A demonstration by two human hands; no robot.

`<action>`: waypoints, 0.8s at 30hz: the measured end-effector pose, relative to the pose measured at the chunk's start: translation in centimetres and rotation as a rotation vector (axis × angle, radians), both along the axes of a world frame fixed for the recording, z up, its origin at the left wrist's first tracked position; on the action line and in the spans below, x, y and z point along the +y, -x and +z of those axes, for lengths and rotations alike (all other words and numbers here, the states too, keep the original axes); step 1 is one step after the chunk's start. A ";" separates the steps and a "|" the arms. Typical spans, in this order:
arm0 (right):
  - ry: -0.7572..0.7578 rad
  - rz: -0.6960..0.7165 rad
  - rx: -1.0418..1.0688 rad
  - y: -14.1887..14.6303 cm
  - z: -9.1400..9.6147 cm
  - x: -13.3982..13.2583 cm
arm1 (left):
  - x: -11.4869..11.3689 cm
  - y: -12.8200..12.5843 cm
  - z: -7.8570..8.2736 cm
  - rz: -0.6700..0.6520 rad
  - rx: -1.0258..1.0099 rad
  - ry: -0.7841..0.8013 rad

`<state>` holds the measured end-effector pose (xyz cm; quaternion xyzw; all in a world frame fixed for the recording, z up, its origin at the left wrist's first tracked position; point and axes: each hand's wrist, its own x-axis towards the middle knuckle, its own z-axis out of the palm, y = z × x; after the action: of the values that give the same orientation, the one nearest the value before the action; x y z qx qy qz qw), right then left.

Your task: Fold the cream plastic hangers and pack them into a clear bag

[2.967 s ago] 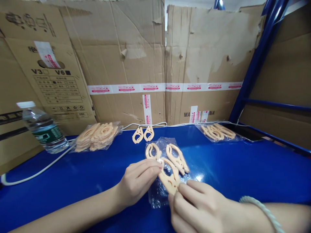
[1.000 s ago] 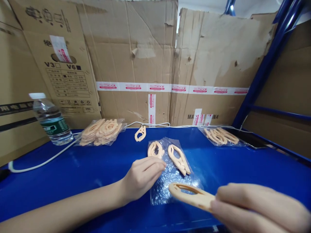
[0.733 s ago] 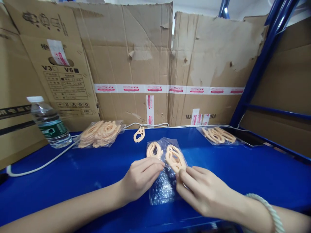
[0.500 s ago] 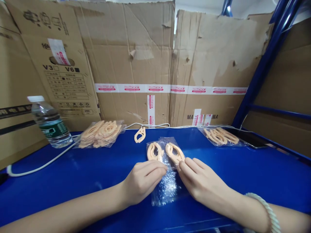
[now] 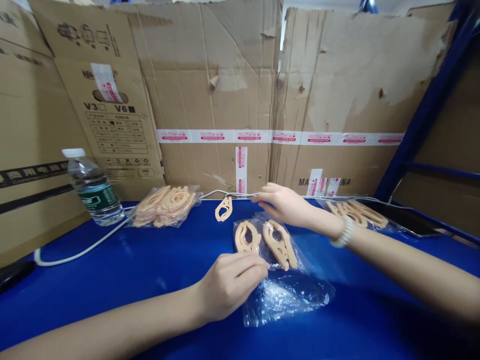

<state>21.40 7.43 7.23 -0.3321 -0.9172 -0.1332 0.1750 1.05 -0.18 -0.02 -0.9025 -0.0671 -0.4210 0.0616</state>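
My left hand (image 5: 234, 282) is closed in a pinch at the lower end of a beige folding hanger (image 5: 245, 236), on the edge of the clear plastic bag (image 5: 288, 295) around it. Its fingertips hide the hanger's lower end. Beside it in clear plastic lies a second beige folding hanger (image 5: 279, 245), apart from both hands. My right hand (image 5: 281, 202) reaches over the back of the table, its fingers pointing left and partly apart, holding nothing visible. A loose beige folding hanger (image 5: 224, 209) lies just left of its fingertips, not touched.
A bag of several stacked hangers (image 5: 165, 206) and a water bottle (image 5: 95, 187) stand at the left. Another bagged group of hangers (image 5: 356, 212) and a dark phone (image 5: 412, 222) lie at the right. A white cable (image 5: 86, 252) crosses the table; cardboard (image 5: 210, 100) walls the back.
My right hand has let go of the right-hand hanger and moved forward toward the back. The bag's loose end has spread to the right. My left hand stays pinched; the view has shifted slightly.
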 end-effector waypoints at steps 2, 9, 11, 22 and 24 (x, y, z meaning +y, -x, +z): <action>0.069 0.025 -0.090 2.1 -0.7 4.1 | 0.0 0.1 0.0 0.004 0.001 0.012; 0.174 0.148 -0.277 8.7 -3.3 12.1 | 0.0 0.2 0.1 0.002 -0.018 0.009; 0.187 0.155 -0.309 9.1 -3.4 12.6 | 0.0 0.2 0.2 0.003 -0.025 0.000; 0.039 0.096 0.020 0.5 1.3 2.6 | 0.3 0.6 -0.7 0.005 -0.039 0.052; -0.061 0.137 0.230 -2.1 2.1 -1.7 | 0.5 0.7 -0.9 0.012 -0.077 0.072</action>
<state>23.47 5.70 9.31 -0.2763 -0.9072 -0.1099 0.2977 0.39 0.28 -0.94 -0.8869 -0.0896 -0.4522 0.0291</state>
